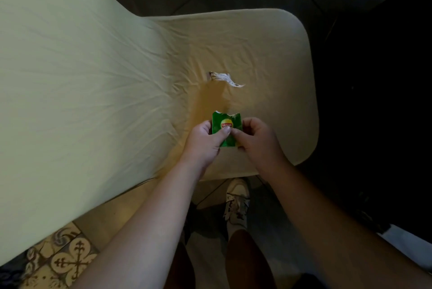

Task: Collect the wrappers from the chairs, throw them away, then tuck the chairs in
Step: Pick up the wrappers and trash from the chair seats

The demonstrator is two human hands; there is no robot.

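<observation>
Both hands pinch the green wrapper (226, 130) above the front of the chair seat: your left hand (205, 142) has thumb over its face and fingers curled behind, your right hand (259, 140) nips the right edge between thumb and fingertips. Neither grip is wide; both are closed down on the foil, which sits upright with its torn top edge showing. I can't tell whether its bottom edge touches the seat.

One more wrapper waits. A white scrap (225, 79) lies farther back on the seat (275, 62), well apart from your hands, near the crease where seat meets backrest (77, 83).

Now the risks, as I judge them. With both hands tied up on one wrapper, you have nothing free for the white scrap; pass the green one to a single hand first, or you may drop it reaching. The scrap is thin and light, so a quick sweep of the arm could flick it off onto the floor, or push it into that crease. Pinch it, don't swipe. The cover is loose and wrinkled, so a careless grab may take fabric with it.

The seat wears a pale cream cover, with a darker patch running down its middle. Light is dim. Patterned tiles (63, 263) show at lower left, dark floor beyond, and your shoe (237, 202) stands just under the seat's front edge.
</observation>
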